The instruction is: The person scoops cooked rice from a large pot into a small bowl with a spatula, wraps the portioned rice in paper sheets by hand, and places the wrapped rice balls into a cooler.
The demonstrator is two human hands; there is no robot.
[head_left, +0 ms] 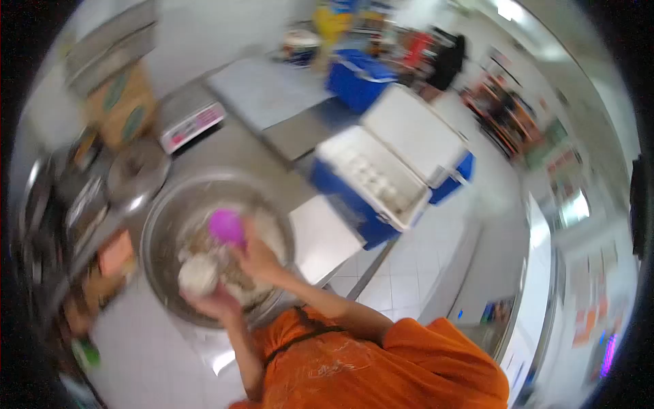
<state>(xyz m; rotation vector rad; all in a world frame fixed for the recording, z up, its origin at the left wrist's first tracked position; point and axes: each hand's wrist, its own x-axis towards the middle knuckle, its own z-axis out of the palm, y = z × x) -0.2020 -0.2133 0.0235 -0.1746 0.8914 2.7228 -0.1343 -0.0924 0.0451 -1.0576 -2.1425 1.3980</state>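
Both my hands are over a large metal basin (158, 204) with whitish, wet-looking contents inside. My left hand (216, 305) is closed around a round white lump (198, 274), held near the basin's front left rim. The image is blurred, so what the lump is made of cannot be told. My right hand (261, 260) grips a small purple cup (226, 227) just above the contents, to the right of the lump. What is in the cup is not clear.
An open blue cooler (340, 189) holding several white round pieces stands right of the basin. Behind are a digital scale (193, 128), a cardboard box (121, 102) and a closed blue cooler (357, 78). Metal pans (138, 170) crowd the left side.
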